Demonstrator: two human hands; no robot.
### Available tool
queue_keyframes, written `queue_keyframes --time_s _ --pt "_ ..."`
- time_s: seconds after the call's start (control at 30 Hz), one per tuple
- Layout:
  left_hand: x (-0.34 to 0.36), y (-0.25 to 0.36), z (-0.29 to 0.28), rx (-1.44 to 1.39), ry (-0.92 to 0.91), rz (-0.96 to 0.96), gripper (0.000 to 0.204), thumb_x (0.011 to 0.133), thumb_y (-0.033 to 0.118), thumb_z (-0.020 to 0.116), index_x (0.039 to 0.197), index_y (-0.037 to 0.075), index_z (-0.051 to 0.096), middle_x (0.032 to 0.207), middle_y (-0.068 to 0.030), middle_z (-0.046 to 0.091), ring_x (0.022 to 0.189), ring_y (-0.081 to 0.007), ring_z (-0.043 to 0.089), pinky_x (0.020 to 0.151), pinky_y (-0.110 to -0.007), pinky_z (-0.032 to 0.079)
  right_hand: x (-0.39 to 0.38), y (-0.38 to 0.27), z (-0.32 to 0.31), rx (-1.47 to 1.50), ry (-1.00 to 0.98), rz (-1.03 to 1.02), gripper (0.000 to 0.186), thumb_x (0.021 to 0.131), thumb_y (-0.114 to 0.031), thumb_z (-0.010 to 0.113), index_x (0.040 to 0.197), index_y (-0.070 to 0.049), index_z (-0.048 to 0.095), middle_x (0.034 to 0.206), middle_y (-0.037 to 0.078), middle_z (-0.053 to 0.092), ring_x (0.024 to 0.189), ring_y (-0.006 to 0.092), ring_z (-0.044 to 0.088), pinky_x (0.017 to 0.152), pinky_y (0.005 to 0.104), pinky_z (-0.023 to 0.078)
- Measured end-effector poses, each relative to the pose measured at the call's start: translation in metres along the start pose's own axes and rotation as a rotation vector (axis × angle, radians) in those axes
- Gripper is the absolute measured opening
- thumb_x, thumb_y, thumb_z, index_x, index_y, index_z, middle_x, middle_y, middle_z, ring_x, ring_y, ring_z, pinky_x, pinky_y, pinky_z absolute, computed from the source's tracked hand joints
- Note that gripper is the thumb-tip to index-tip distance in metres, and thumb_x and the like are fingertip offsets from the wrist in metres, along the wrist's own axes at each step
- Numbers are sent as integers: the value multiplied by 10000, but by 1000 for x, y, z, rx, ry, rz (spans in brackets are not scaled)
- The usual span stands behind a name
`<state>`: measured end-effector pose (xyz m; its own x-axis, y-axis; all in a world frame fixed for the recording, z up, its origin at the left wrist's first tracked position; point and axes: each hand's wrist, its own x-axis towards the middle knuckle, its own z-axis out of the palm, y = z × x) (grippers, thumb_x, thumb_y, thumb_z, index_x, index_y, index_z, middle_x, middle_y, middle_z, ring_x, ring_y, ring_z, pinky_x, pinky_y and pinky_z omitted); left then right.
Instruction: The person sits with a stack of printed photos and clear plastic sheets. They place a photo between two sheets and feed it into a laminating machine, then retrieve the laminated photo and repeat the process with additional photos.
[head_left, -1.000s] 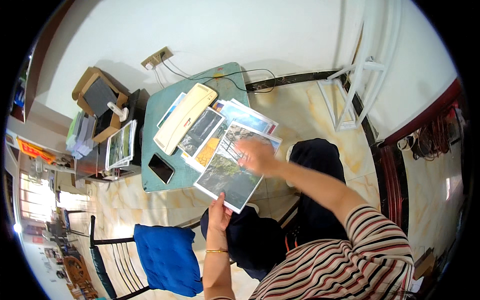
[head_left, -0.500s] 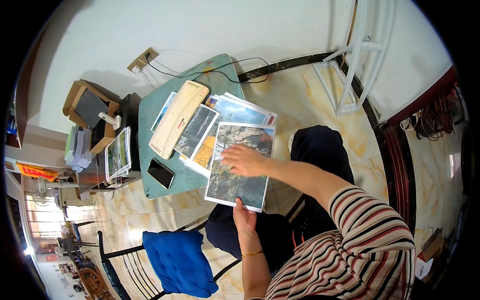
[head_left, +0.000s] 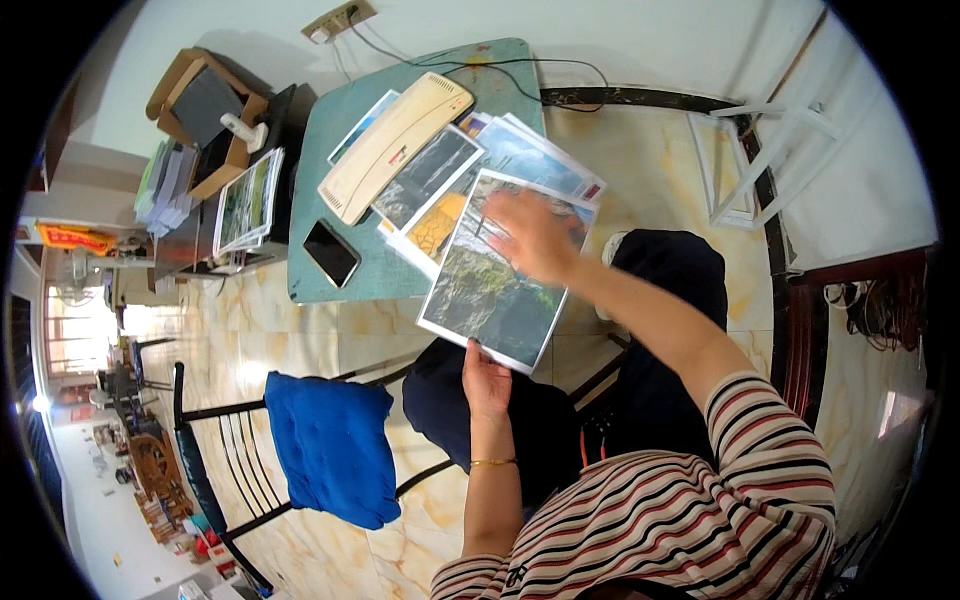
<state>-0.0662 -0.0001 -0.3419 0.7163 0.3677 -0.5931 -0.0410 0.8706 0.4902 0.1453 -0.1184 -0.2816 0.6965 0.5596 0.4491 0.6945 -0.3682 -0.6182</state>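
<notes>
Only one view here, the head camera. The photo sheet (head_left: 505,290) is in front of the person, its far part over the loose prints (head_left: 540,160) at the near corner of the tabletop (head_left: 390,282) and its near end sticking out past the edge, over the dark trousers (head_left: 480,410). Can't tell if it's resting on that pile or held just above it.

Left hand (head_left: 487,383) has its grip pinching the near edge, thumb on top. Right hand (head_left: 535,240) is spread over the upper half of the picture, palm down, fingers a bit blurred, so I honestly can't tell if they're touching the surface.

The cream machine (head_left: 395,145) sits slantwise on the tabletop, with a dark print (head_left: 430,180) against its near side, plus a yellow print (head_left: 436,222) beside that. Phone (head_left: 332,255) is off to the left, apart from the prints.

My two cents on smoothing a sheet like this: keep the left pinch light and close to the white border so it doesn't crease. Use a flat palm, even pressure, middle outward, no fingertips digging in. I'd also get more of it onto the tabletop, because the overhanging end could bend if you press there.
</notes>
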Motion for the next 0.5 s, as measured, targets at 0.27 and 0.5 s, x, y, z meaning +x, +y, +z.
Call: queue_keyframes --time_s 0.27,0.5 --pt "-11 -8 1 15 -163 45 438 988 304 441 1368 104 356 1332 -74 465 1188 -216 499 962 -354 463 -86 -90 93 269 -395 -171 450 891 -367 543 1217 -58 568 1349 110 488 1311 239 380 1120 416 225" --pt "4 -11 -5 -12 -31 32 263 964 211 511 1144 20 538 1114 -82 606 981 -197 606 850 -331 512 -56 -29 62 -90 -268 -329 409 879 -313 563 1228 -101 561 1372 87 470 1323 216 365 1121 401 217"
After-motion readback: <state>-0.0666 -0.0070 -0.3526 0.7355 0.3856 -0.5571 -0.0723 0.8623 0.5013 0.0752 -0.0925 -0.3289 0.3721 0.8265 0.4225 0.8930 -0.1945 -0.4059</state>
